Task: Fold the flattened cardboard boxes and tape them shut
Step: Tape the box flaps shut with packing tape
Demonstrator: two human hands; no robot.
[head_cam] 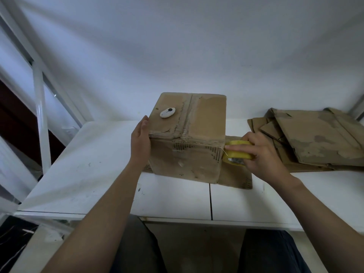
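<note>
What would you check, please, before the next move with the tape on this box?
1. Box steadied: left hand presses flat against the left side of the box: ok.
2. Tape in hand: right hand grips the yellow tape roll at the box's right front edge: ok.
3. Tape end stuck to the cardboard: cannot tell.
4. Top seam taped: a strip runs along it: ok.
5. Top free for turning the box: a white oval object lies on it: not ok.
6. Next flattened boxes at hand: stacked on the table to the right: ok.
</note>
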